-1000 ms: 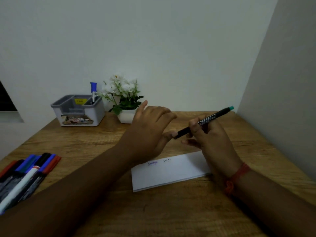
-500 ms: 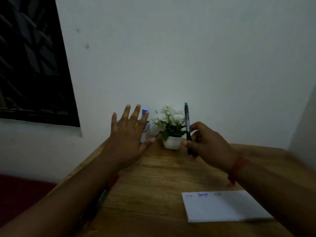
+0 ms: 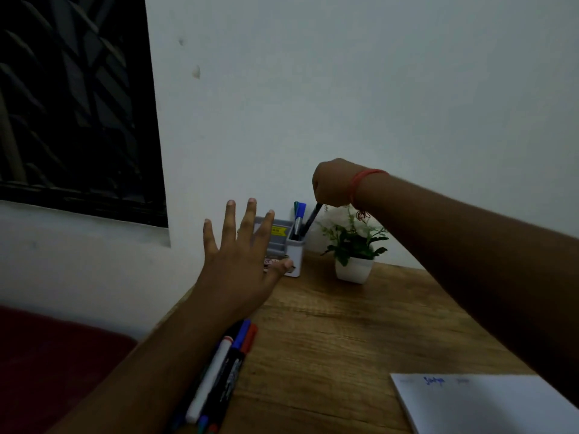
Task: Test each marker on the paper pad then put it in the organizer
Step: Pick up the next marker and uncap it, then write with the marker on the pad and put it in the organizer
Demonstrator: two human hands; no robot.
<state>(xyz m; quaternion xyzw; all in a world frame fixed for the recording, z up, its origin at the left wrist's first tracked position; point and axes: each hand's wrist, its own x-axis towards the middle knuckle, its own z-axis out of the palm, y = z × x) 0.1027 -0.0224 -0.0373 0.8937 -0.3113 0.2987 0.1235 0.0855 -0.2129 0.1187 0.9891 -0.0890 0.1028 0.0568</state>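
Your right hand (image 3: 332,183): fingers curled round black marker (image 3: 312,219), tip down in organizer's (image 3: 294,252) right tall compartment beside a blue-capped marker (image 3: 299,216) | Your left hand (image 3: 242,261): fingers spread, holding nothing, before the organizer | Spare markers (image 3: 224,368): near left table (image 3: 344,327) edge | Paper pad (image 3: 482,405): bottom right | Potted plant (image 3: 354,245): just right of organizer.

Blue handwriting on paper pad (image 3: 488,405) (illegible); yellow organizer (image 3: 294,250) label unreadable

Two bare forearms, no sleeves, thin red thread band (image 3: 360,186) w/ loose ends on right wrist
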